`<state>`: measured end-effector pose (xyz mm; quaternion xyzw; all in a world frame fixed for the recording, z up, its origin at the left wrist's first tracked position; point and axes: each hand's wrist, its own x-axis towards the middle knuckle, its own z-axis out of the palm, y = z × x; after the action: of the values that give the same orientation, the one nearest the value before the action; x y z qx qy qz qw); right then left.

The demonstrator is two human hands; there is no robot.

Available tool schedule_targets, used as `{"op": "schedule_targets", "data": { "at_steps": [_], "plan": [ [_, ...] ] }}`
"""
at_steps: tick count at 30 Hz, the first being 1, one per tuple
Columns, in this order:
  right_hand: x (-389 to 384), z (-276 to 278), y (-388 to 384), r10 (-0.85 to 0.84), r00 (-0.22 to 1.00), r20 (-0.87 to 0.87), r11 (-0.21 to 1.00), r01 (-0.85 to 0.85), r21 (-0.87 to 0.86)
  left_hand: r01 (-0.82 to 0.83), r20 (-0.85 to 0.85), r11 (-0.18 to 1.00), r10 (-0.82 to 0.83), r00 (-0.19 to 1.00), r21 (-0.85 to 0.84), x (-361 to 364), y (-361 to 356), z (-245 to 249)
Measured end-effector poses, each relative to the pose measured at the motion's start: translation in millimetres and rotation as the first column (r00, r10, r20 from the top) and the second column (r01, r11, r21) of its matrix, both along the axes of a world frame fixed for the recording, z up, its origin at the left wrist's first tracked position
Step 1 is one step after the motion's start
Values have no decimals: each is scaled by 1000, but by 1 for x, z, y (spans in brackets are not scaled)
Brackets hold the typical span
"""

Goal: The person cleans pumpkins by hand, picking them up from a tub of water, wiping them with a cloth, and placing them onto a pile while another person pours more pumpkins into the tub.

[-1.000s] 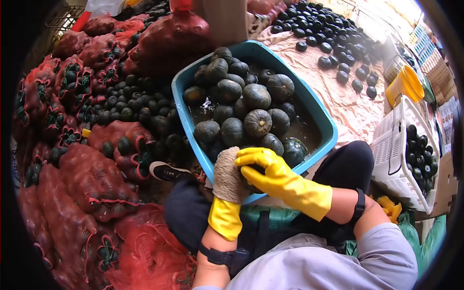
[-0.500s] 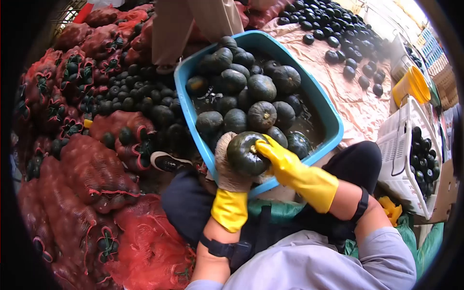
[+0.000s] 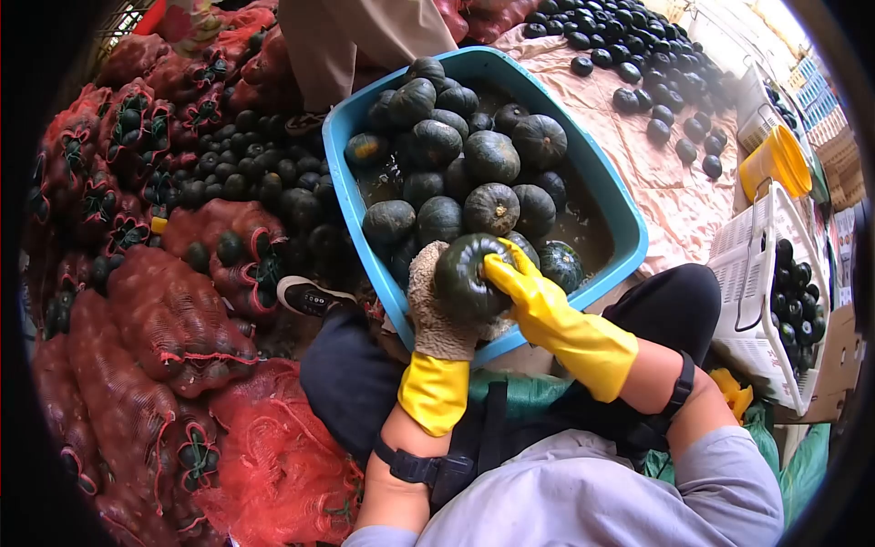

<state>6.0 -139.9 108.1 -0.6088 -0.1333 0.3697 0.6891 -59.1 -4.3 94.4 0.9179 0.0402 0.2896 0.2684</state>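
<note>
Both my hands hold one dark green squash [image 3: 467, 278] over the near edge of a blue tub [image 3: 629, 255]. My left hand [image 3: 437, 310] wears a yellow glove with a brown fluffy mitt over it, and it cups the squash from the left and below. In a yellow rubber glove, my right hand [image 3: 538, 296] grips the right side, its fingers at the squash's stem end. Several more squashes [image 3: 492, 157] are piled in murky water [image 3: 583, 228] inside the tub.
Red mesh sacks [image 3: 173, 319] of squash crowd the left side. Loose squashes lie on a pale sheet [image 3: 592, 118] at the back right. A white crate [image 3: 743, 301] and a yellow bucket [image 3: 775, 164] stand on the right. Another person's legs [image 3: 365, 41] are behind the tub.
The squash has turned in my hands, its stem end now more to the right under my right fingers. Both hands stay at about the same place.
</note>
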Motion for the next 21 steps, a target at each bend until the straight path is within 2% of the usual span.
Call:
{"op": "schedule_targets", "data": {
  "at_steps": [1, 2, 3, 4, 5, 7, 8, 9, 10, 12, 13, 14, 15, 16, 17, 18, 19, 20, 21],
  "plan": [
    [-7, -8, 9, -184, 931, -315, 969, 225, 100, -29, -33, 935, 19, 999, -353, 3, -2, -32],
    [-5, -27, 12, -194, 981, 10, 977, 192, 90, -71, -25, 744, 72, 997, -664, 6, -4, -63],
    [-4, -47, 13, -180, 926, 331, 984, 168, 66, -96, -41, 590, 106, 994, -802, 5, -9, -49],
    [1, -38, 2, -104, 612, 784, 981, 194, -21, -126, -71, 759, 105, 992, -639, -2, -10, -26],
    [6, -11, -5, 13, 570, 822, 989, 114, -94, -155, -88, 884, 130, 988, -440, -9, -11, -3],
    [12, 38, -14, 340, 617, 710, 939, -188, -287, -8, -60, 972, -6, 998, -233, -19, 8, 17],
    [12, 47, -16, 416, 609, 675, 908, -234, -348, 68, -59, 990, -76, 995, -125, -21, 11, 19],
    [13, 46, -16, 388, 629, 673, 921, -245, -302, 110, 20, 964, -109, 994, -243, -20, 10, 7],
    [14, 53, -12, 398, 805, 439, 905, -265, -334, 160, 95, 922, -135, 986, -353, -18, 10, -5],
    [12, 30, -6, 212, 973, 87, 961, -192, -197, 194, 227, 981, -195, 954, 29, -9, 16, -18],
    [11, 0, 4, 89, 949, 301, 992, -56, -116, 256, 201, 856, -182, 962, -449, -1, 8, -17],
    [9, -31, 14, -50, 863, 503, 997, 77, -32, 254, 248, 510, -81, 965, -822, 6, -1, -16],
    [5, -33, 24, -189, 801, 567, 961, 270, -61, 251, 237, 286, -84, 968, -925, 12, -3, -17],
    [8, -34, 25, -242, 568, 787, 924, 382, 9, 232, 231, 26, -57, 971, -972, 18, -6, -17],
    [15, -33, 19, -113, 480, 870, 923, 375, -87, 202, 208, -223, -4, 978, -954, 24, -8, -17],
    [18, -30, 19, -93, 415, 905, 952, 304, -42, 81, 78, 132, -25, 997, -988, 23, -9, -3],
    [18, -25, 21, -79, 352, 932, 974, 226, -3, -1, 4, 322, 13, 1000, -947, 20, -12, -1],
    [4, -16, 21, 38, 369, 929, 946, 287, -152, -69, -34, 502, 78, 996, -862, 15, -14, -4],
    [6, -18, 22, 19, 486, 874, 960, 236, -152, -123, -65, 616, 115, 991, -778, 8, -14, -5]
  ]
}}
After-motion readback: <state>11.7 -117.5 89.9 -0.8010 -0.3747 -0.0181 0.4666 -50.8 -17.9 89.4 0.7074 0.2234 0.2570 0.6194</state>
